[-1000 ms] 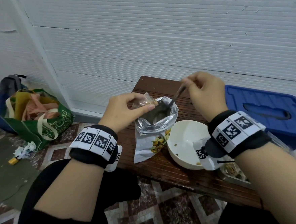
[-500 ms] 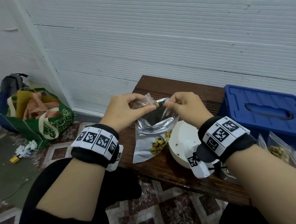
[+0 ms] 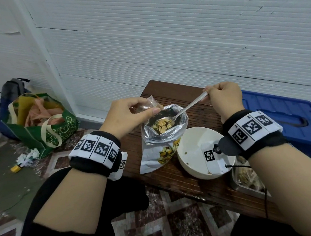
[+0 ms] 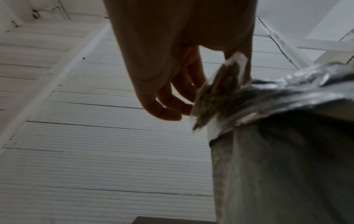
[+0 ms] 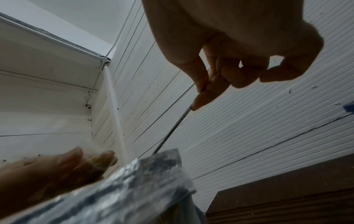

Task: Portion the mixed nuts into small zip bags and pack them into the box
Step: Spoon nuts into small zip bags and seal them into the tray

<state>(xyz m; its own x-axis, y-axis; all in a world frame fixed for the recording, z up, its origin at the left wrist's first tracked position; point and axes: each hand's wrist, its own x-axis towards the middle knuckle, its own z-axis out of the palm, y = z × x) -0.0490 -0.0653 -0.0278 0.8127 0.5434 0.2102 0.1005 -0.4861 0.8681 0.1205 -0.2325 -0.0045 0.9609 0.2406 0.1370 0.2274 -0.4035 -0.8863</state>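
A silver foil nut bag (image 3: pixel 162 147) stands open on the brown wooden bench (image 3: pixel 192 181). My left hand (image 3: pixel 130 116) pinches a small clear zip bag (image 3: pixel 151 104) together with the foil bag's rim (image 4: pixel 287 97); the zip bag (image 4: pixel 218 94) holds some nuts. My right hand (image 3: pixel 223 100) grips the handle of a metal spoon (image 3: pixel 187 108). The spoon's bowl, heaped with mixed nuts (image 3: pixel 162 125), is just above the foil bag's mouth. In the right wrist view the spoon handle (image 5: pixel 172 131) runs down behind the foil bag (image 5: pixel 118 189).
A white bowl (image 3: pixel 195 152) stands right of the foil bag. A metal tray (image 3: pixel 247 179) with filled zip bags sits at the bench's right front. A blue plastic box lid (image 3: pixel 283 116) lies at right. A green tote bag (image 3: pixel 41 125) is on the floor, left.
My right hand was down at the foil bag's mouth half a second ago; it has risen up and right, lifting the spoon loaded with nuts. My left hand keeps its hold.
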